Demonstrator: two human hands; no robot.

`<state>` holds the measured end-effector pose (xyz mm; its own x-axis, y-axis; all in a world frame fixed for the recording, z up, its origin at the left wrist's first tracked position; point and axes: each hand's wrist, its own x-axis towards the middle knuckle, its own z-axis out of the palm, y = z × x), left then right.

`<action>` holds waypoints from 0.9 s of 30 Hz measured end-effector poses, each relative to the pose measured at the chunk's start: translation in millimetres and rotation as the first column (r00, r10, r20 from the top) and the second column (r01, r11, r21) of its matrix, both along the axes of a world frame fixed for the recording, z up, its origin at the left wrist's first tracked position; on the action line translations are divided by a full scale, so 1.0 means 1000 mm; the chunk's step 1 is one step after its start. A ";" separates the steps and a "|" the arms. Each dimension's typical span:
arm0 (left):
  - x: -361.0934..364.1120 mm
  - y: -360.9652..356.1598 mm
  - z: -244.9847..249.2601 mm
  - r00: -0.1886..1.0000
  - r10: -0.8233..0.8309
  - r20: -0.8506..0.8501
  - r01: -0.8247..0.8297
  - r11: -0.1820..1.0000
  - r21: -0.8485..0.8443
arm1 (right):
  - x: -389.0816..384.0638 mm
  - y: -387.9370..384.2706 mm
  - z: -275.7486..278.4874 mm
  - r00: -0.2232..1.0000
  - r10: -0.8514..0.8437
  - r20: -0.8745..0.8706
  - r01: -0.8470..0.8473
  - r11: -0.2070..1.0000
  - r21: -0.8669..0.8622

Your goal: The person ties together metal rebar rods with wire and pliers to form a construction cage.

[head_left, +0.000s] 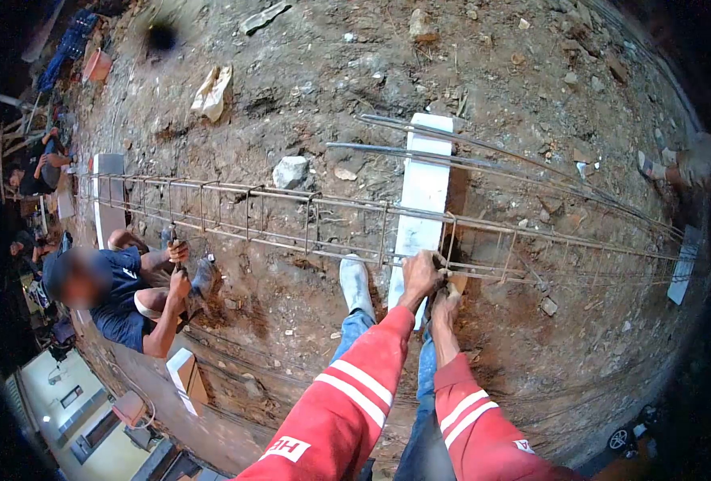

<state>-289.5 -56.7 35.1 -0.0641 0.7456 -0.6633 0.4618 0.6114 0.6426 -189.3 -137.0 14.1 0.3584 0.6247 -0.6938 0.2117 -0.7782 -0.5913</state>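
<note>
A long rebar cage (279,193) of thin bars and square stirrups lies across white blocks. My left hand (421,276) is closed at the lower bar of the cage, beside the middle white block (421,188). Close to its right, my right hand (445,301) is closed just below the same bar. The fingers of both hands are bunched near a stirrup, and whatever they hold is too small to make out. Loose long bars (484,164) rest over the upper end of the middle block and run to the right block (683,264).
On the left a co-worker (123,297) squats by the cage, both hands at its lower side. Another white block (110,200) supports the far left end. Rocks (290,171) and rubble dot the dirt. A person's foot (652,166) shows at far right.
</note>
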 end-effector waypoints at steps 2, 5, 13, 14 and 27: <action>-0.002 0.008 0.005 1.000 -0.019 -0.002 0.019 0.999 -0.035 | 0.002 -0.004 -0.010 1.000 -0.016 -0.021 0.017 0.997 0.073; -0.003 0.021 0.007 0.983 -0.159 -0.087 0.149 0.982 -0.112 | 0.003 0.021 0.025 0.981 0.138 0.140 -0.114 0.980 -0.165; -0.022 0.029 -0.074 0.881 -0.419 0.222 0.453 0.880 -0.138 | -0.003 0.019 -0.006 0.949 -0.195 -0.246 0.157 0.974 -0.165; -0.023 0.031 -0.056 0.905 -0.374 0.203 0.398 0.913 -0.091 | -0.006 0.028 -0.001 0.995 -0.095 0.030 0.100 0.939 -0.328; -0.035 0.054 -0.043 0.870 -0.190 0.454 0.355 0.881 -0.313 | -0.022 0.024 -0.021 0.956 0.085 0.280 -0.053 0.991 -0.119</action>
<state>-324.1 -3.0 -8.1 0.4353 0.3806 -0.8158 0.4003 0.7299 0.5541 -211.2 -113.1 -7.0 0.5089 0.5809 -0.6353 0.4136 -0.8122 -0.4113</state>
